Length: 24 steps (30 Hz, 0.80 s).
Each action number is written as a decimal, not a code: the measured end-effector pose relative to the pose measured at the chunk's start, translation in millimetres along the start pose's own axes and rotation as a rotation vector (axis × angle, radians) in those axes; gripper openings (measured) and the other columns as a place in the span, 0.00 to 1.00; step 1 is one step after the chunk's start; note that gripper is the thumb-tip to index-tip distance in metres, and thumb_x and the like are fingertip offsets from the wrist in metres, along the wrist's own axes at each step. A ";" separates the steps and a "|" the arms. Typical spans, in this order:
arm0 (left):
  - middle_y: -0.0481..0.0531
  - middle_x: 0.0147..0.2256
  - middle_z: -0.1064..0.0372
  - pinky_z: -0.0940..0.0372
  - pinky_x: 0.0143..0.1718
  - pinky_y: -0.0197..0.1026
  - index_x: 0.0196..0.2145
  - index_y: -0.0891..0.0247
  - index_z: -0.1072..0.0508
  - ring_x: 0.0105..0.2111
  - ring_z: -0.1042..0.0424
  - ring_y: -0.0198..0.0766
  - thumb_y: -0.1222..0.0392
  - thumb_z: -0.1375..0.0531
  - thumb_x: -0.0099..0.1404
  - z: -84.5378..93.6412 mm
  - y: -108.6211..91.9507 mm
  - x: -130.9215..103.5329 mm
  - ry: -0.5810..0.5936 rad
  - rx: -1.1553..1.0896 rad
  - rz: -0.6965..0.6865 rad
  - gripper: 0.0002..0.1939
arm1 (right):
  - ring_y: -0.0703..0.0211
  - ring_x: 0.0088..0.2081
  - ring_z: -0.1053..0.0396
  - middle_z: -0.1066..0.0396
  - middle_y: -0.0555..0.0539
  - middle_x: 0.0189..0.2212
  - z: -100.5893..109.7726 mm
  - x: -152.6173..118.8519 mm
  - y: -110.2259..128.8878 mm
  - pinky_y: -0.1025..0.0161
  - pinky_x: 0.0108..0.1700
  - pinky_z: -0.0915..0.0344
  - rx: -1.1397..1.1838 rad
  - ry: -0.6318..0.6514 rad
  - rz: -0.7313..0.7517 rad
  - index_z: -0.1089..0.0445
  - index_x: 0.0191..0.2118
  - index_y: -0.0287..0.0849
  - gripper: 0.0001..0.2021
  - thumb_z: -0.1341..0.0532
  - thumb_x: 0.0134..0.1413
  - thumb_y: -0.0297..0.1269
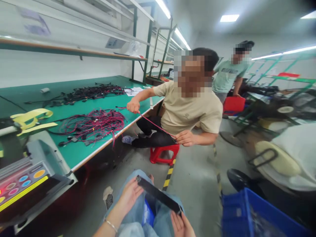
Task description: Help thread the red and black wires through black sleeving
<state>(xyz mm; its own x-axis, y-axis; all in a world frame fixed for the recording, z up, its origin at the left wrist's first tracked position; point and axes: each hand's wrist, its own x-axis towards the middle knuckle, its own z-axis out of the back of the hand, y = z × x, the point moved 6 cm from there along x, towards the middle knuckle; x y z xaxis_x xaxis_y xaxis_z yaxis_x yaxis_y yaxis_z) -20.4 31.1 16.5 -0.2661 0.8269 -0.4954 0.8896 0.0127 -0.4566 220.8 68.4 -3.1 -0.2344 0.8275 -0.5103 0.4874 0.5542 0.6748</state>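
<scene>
Black bar [160, 195], its ends in left hand [130, 195] and right hand [180, 224].

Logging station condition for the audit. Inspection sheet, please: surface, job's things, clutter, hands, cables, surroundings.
Surface: green tabletop, loaded with cable bundles.
Job's things: black strip, slanting between the wearer's hands.
Clutter: yellow strips and white paper on the tabletop.
Hands: left hand holds the strip's upper end; right hand its lower end.
Cables: black bundle behind a red-and-black bundle; seated co-worker stretches a red cable.
Surroundings: red stool under the co-worker; blue crate at lower right; standing person behind.
</scene>
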 end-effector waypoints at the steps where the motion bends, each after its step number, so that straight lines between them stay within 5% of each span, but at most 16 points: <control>1: 0.59 0.36 0.27 0.32 0.41 0.41 0.47 0.68 0.36 0.35 0.25 0.41 0.72 0.42 0.58 -9.5 -12.5 -4.3 0.012 0.024 -0.022 0.18 | 0.61 0.33 0.25 0.24 0.48 0.26 -11.4 -4.5 7.1 0.68 0.37 0.27 0.023 -0.016 0.004 0.30 0.25 0.40 0.06 0.33 0.36 0.27; 5: 0.57 0.33 0.26 0.33 0.44 0.41 0.36 0.68 0.30 0.34 0.26 0.41 0.72 0.43 0.58 -43.9 -54.9 -10.3 0.026 0.027 -0.080 0.08 | 0.62 0.31 0.25 0.25 0.46 0.25 -61.1 -18.5 38.6 0.67 0.38 0.27 0.157 -0.088 0.066 0.31 0.26 0.37 0.03 0.36 0.41 0.25; 9: 0.55 0.35 0.27 0.33 0.45 0.40 0.35 0.68 0.31 0.34 0.26 0.35 0.73 0.47 0.60 -70.3 -74.4 -3.3 0.051 0.021 -0.120 0.07 | 0.62 0.28 0.26 0.26 0.45 0.22 -92.6 -20.5 66.8 0.66 0.35 0.27 0.233 -0.142 0.065 0.31 0.25 0.35 0.05 0.42 0.48 0.22; 19: 0.54 0.37 0.27 0.36 0.49 0.42 0.37 0.69 0.30 0.39 0.27 0.35 0.72 0.48 0.62 -134.7 -97.5 31.1 0.157 -0.004 -0.130 0.08 | 0.61 0.29 0.26 0.25 0.45 0.25 -114.5 19.7 121.9 0.65 0.37 0.27 0.206 -0.162 0.126 0.31 0.27 0.36 0.04 0.40 0.46 0.22; 24: 0.52 0.35 0.27 0.37 0.51 0.48 0.33 0.66 0.31 0.38 0.27 0.35 0.74 0.50 0.62 -142.2 -103.1 53.2 0.028 0.001 -0.144 0.10 | 0.61 0.28 0.26 0.25 0.45 0.24 -130.4 39.0 140.7 0.63 0.36 0.27 0.235 -0.158 0.160 0.33 0.26 0.37 0.04 0.38 0.44 0.23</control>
<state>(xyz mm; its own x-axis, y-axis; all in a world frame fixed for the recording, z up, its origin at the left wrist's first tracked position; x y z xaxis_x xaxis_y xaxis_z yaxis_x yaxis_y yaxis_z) -73.5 153.7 142.2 -0.3804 0.8320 -0.4038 0.8427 0.1320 -0.5220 170.6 190.5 141.5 -0.0145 0.8678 -0.4967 0.6930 0.3668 0.6206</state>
